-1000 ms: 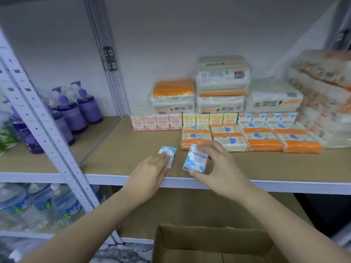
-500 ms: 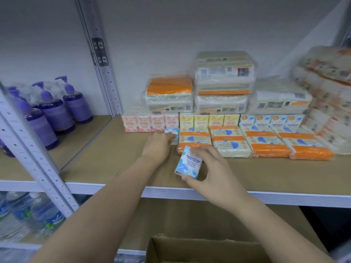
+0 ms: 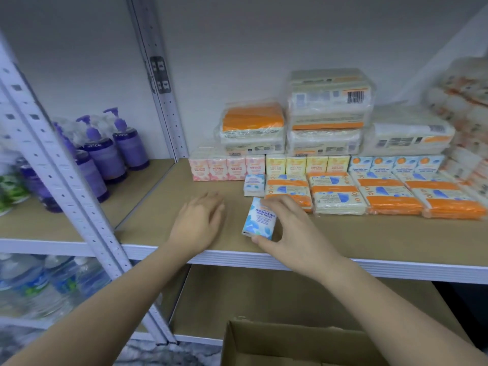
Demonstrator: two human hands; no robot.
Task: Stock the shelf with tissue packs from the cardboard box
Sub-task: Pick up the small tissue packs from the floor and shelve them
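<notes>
Blue-and-white plastic-wrapped mini tissue pack [image 3: 260,218] sits pinched in the right hand [image 3: 290,228] above the brown shelf board [image 3: 163,207], seemingly bound beside the placed matching pack [image 3: 254,185], while the left hand [image 3: 200,220] hovers empty, fingers relaxed.

A plain pale grey wall [image 3: 264,35] fills the upper frame behind the racking. White perforated metal uprights [image 3: 161,83] rise at centre left, another slanting across the left edge [image 3: 52,165]. Purple pump bottles [image 3: 116,146] stand on the left bay's tan board, water bottles [image 3: 39,283] beneath at lower left. Marbled grey floor [image 3: 163,355] shows at the bottom.
</notes>
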